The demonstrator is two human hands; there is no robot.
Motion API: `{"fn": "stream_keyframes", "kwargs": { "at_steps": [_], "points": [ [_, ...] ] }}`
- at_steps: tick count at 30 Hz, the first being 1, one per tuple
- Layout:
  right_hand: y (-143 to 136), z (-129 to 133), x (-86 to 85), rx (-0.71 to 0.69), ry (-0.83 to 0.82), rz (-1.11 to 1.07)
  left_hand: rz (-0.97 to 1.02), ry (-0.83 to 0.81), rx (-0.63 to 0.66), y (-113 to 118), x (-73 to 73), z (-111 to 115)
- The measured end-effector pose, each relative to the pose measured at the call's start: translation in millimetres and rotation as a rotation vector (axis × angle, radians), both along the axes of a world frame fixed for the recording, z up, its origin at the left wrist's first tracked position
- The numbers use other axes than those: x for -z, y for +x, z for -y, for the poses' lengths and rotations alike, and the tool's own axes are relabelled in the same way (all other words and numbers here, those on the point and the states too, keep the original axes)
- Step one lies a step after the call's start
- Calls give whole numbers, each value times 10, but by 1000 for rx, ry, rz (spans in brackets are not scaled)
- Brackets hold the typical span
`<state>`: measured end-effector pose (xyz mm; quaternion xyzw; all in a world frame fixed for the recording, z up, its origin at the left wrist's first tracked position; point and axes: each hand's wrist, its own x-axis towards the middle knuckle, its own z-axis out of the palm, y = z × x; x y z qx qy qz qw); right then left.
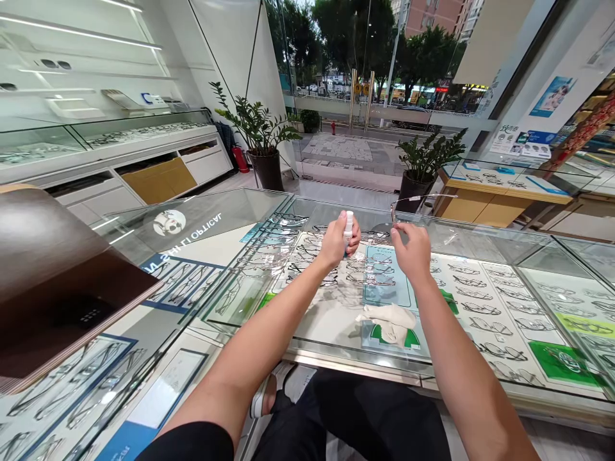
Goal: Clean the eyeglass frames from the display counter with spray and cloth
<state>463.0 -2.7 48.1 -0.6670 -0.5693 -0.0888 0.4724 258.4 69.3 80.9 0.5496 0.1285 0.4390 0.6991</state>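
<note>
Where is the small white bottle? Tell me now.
In the head view, the small white bottle is gripped in the left hand, just right of the picture's centre, above the glass display counter and left of the right hand.

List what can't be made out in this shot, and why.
All in the head view:
White-topped bottle: lower part mostly hidden by the left hand; any print too small to read.
Glasses at the right hand: full lens outline too thin and faint.
Green-printed card: middle covered by the pale cloth.
Brown panel: cut off by the left edge.
</note>
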Motion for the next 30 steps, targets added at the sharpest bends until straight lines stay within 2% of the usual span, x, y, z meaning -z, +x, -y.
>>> {"fn": "stream_keyframes", "kwargs": {
  "at_steps": [5,13,20,30],
  "points": [
    [8,-7,13,2,-8,7,-50,25,1,10,7,10],
    [5,-10,15,7,-14,15,8,57,-25,14,5,15],
    [20,-20,34,6,-18,24,-41,-3,-66,19,3,5],
    [-6,-3,13,5,-30,23,7,52,-75,7,6,38]
  ]
}}
